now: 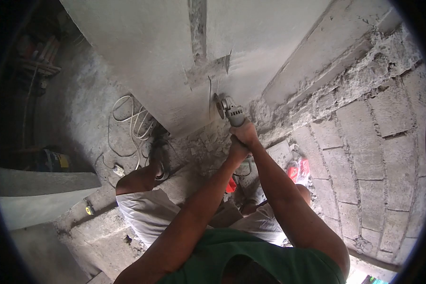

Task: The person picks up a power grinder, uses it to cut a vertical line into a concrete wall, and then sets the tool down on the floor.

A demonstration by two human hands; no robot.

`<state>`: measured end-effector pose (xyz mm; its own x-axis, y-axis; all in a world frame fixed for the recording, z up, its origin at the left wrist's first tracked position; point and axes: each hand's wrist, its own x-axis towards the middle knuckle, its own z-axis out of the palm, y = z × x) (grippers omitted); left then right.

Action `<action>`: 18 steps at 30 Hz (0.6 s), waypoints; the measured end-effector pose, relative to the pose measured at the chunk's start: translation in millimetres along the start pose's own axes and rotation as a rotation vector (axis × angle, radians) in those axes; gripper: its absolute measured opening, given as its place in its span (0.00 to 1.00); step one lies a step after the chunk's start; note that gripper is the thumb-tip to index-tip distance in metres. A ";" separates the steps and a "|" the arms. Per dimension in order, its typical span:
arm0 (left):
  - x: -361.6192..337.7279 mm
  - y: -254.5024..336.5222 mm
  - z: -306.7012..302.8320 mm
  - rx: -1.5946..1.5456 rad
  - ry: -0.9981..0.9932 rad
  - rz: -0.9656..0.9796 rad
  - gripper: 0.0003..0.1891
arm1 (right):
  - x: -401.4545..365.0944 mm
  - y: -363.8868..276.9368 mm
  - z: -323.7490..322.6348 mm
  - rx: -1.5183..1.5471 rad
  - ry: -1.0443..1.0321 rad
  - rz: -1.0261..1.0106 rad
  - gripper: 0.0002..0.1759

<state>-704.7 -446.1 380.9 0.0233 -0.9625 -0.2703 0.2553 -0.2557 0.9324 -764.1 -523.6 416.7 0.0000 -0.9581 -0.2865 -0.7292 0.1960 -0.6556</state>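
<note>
Both hands are closed around an angle grinder (235,114), out in front of my body. My right hand (245,132) wraps the grey body just behind the vents. Behind it, my left hand (238,149) grips the rear end, close up against the right. The disc (219,106) stands on edge at the lower part of the grey plastered wall (175,75). Thin cut lines run up the plaster from near the disc to a roughly chipped cross-shaped recess (208,72), which joins a vertical channel above.
Rubble lies along the wall's foot. A coiled white cable (136,118) and a plug (119,170) are on the floor at left. A yellow tape measure (89,208) rests on a ledge. At right are a red-and-clear plastic package (298,170) and a block wall (364,156).
</note>
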 end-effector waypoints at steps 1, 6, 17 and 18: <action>-1.9 7.6 1.1 0.001 0.000 0.005 0.32 | -1.4 -3.9 -2.6 -0.005 0.005 -0.002 0.38; -3.1 10.7 -0.9 0.118 0.028 0.048 0.31 | -3.3 -9.8 -4.8 -0.017 -0.014 0.028 0.38; 9.1 -2.5 -8.5 0.148 -0.013 -0.055 0.43 | 3.1 -9.6 -2.2 -0.001 -0.011 0.010 0.40; 12.1 -8.4 -9.9 0.161 -0.032 -0.052 0.43 | 4.6 -8.6 -1.3 -0.004 -0.014 0.011 0.41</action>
<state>-697.0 -454.7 367.4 -0.0174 -0.9492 -0.3143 0.0976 -0.3144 0.9443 -758.8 -530.1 421.9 0.0014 -0.9528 -0.3035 -0.7321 0.2058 -0.6494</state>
